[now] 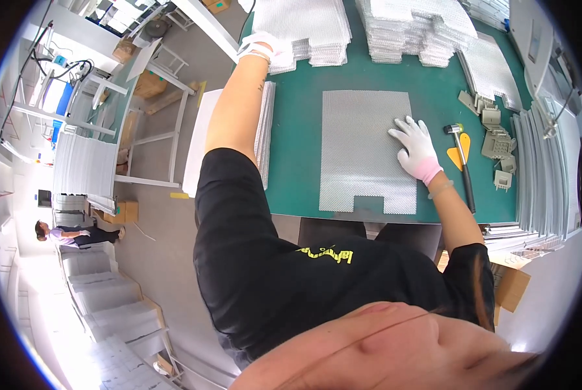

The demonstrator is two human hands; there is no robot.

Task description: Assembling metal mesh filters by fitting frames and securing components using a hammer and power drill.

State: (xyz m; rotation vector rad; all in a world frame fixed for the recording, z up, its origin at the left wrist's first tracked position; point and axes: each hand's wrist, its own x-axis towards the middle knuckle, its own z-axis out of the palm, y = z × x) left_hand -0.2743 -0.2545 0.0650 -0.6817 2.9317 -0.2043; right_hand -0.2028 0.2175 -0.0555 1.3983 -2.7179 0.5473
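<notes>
Silver mesh sheet (362, 149) notched, flat, right hand (415, 146) open on it, left hand (263, 47) gripping stack (304, 29)

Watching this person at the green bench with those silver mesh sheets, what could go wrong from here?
The left hand reaches far to the sheet stack; a tug might slide sheets off. The flat mesh sheet overhangs the table edge under only the right hand, so it could shift. The hammer lies close by that wrist.
</notes>
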